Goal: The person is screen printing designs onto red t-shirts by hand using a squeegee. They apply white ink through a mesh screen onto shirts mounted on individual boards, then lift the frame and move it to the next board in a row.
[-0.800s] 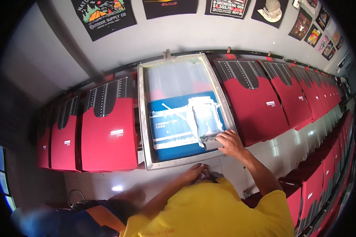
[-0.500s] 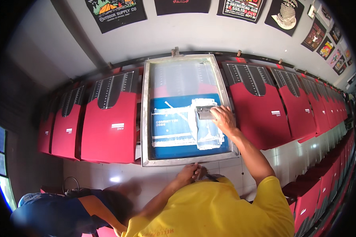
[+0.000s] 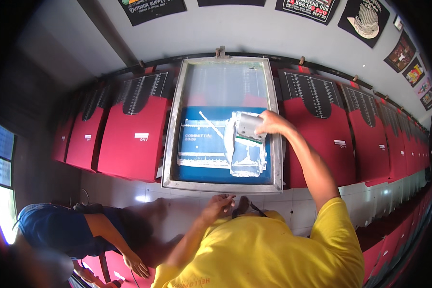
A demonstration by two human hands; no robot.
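Note:
A metal-framed printing screen (image 3: 169, 158) lies over one of the red shirt boards, its lower mesh blue with pale lettering. White ink (image 3: 245, 165) is smeared in bands and a thick patch on the mesh's right half. My right hand (image 3: 275, 123) grips a grey squeegee (image 3: 249, 126) by its upper right side. The squeegee stands tilted on the mesh, with its greenish blade edge low in the inked patch. In front of the frame's near edge, my left hand (image 3: 219, 205) hangs apart from it, fingers loosely bent and nothing visible in them.
Red-covered shirt boards (image 3: 132, 134) with black ruled tops stand in a row on both sides. A metal clamp (image 3: 221, 53) sits at the frame's far end. At the lower left another person in dark blue (image 3: 55, 230) bends over more red boards. Shirts (image 3: 365, 21) hang on the wall.
The squeegee has tilted and turned, showing more of its flat face and green edge. My left hand's fingers have loosened. The view has shifted; the other person's hands now show.

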